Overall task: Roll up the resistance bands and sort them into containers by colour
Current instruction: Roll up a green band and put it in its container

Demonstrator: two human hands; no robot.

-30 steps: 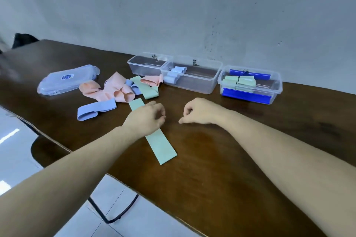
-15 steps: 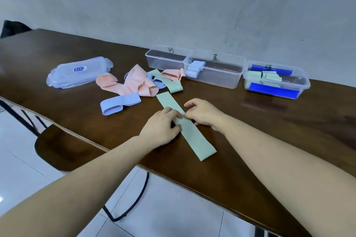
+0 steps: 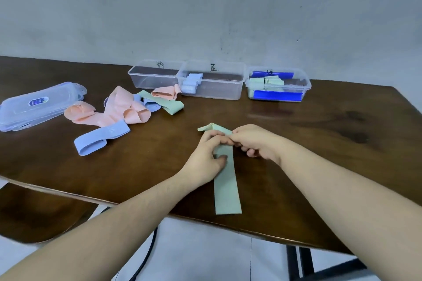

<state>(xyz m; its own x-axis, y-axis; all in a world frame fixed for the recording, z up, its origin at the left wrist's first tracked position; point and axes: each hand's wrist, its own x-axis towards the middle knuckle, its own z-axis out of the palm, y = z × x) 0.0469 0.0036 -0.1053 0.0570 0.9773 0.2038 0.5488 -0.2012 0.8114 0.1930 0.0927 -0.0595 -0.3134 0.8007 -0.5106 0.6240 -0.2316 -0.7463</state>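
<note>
Behind the dark wooden bench point(image 3: 319, 134) a grey wall is seen. The green band point(image 3: 225, 180), flat earlier, is now lifted at its far end, pinched by left hand point(image 3: 205, 155) and right hand point(image 3: 253, 141) fingers.

Both hands are covering the middle of the flat pale-green elastic band point(image 3: 226, 185), hiding their fingertips' grip. The handwritten marks on the three clear plastic containers point(image 3: 211, 85) beyond it are reading too small.

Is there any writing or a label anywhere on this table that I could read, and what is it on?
Left tub: one handwritten black character on the far wall, too scrawled to read.
Middle tub: handwritten "蓝".
Right tub: one handwritten character, partly hidden and unreadable.
Lid stack: an oval blue sticker, its print too small and blurred to read.
Bands: no writing seen.
</note>
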